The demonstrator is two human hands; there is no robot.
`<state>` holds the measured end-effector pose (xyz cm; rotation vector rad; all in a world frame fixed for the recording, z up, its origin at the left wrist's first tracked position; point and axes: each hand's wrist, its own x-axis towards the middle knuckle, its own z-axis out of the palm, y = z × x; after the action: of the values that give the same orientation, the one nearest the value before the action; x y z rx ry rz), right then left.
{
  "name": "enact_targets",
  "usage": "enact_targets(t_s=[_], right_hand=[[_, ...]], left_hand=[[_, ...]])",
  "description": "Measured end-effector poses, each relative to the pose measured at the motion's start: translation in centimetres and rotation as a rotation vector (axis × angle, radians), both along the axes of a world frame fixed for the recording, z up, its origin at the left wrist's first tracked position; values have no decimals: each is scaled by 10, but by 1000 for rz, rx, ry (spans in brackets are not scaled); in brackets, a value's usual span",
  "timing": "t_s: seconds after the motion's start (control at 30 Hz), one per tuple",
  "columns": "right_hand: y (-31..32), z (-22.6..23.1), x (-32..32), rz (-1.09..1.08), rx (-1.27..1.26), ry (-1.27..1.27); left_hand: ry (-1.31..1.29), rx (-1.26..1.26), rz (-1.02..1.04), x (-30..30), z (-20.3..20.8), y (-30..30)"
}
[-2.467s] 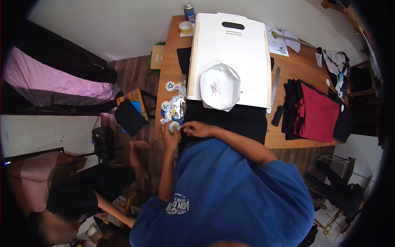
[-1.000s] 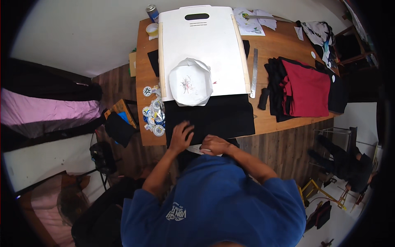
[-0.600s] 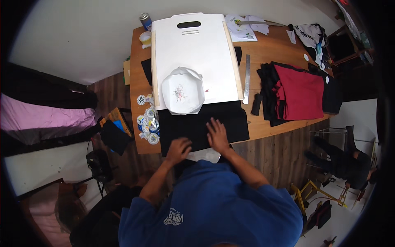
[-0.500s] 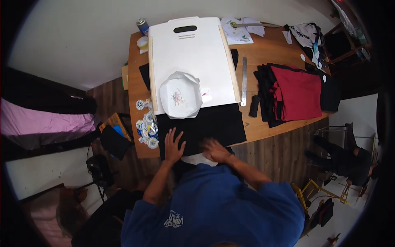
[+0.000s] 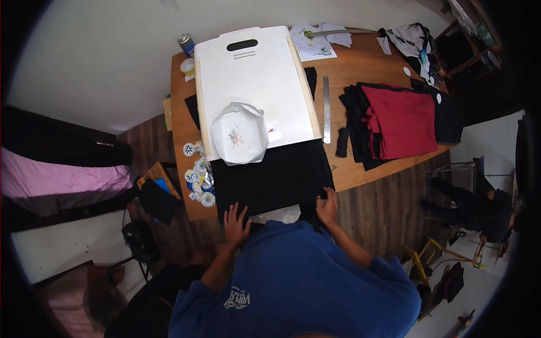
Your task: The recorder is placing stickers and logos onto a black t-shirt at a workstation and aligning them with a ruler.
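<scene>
Two bare hands at the near edge of a flat black fabric piece [image 5: 270, 180], lower centre of the frame.
The left hand [image 5: 234, 226] has its fingers spread at the fabric's lower-left corner; the right hand [image 5: 327, 208] is at its lower-right corner, thumb apart from fingers, though whether they pinch the edge I cannot tell. Above, at frame centre, a white faceted paper tray [image 5: 253, 149] sits on a white rectangular board [image 5: 253, 79] with a handle slot.
</scene>
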<state>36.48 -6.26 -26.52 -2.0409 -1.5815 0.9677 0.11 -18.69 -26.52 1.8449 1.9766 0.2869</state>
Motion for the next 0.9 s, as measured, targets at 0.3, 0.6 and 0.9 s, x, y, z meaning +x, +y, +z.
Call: enact_targets(t_s=[0.3,0.6,0.9], right_hand=[[115,77,-68,784,511,-311],[29,33,26,198,318,-362],[76,43,-1,337,178,-528]], left_hand=[[-45,-31,56,8,31,26],[14,-13,10,11,12,19],[1,-53,-7,19,25,23]])
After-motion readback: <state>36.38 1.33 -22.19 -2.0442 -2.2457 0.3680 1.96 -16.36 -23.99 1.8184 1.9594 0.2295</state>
